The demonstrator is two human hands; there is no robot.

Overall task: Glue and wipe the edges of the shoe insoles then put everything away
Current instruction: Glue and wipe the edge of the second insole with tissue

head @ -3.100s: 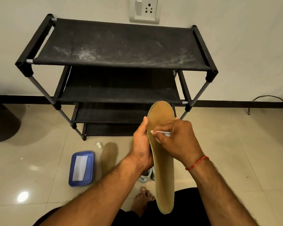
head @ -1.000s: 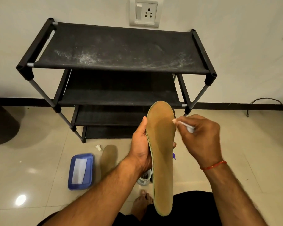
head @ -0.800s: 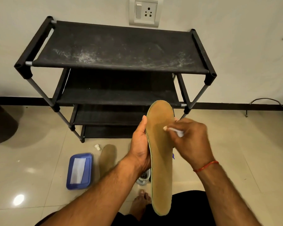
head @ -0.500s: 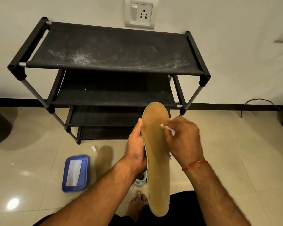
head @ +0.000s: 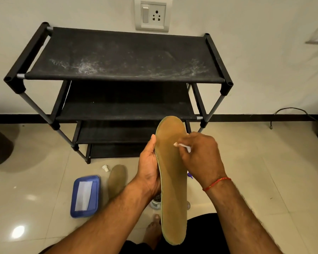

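Observation:
A long tan shoe insole (head: 173,189) stands on end in front of me, toe up. My left hand (head: 148,167) grips its left edge near the middle. My right hand (head: 200,156) pinches a thin white swab-like applicator (head: 182,146), whose tip touches the insole's upper face. A second tan insole (head: 117,177) lies flat on the floor to the left. Beside it sits a blue tray (head: 75,208) holding a white wipe (head: 84,197). A small white cap (head: 105,168) lies on the floor nearby.
A black four-tier shoe rack (head: 125,55) stands against the wall ahead, its top shelf dusty. A small container (head: 155,200) is partly hidden behind the held insole. My bare foot (head: 152,230) is below. A black cable (head: 292,111) lies at the right wall.
My right hand has moved the applicator tip from the insole's right edge inward across its upper face. My left hand keeps the same hold. The view shifted slightly.

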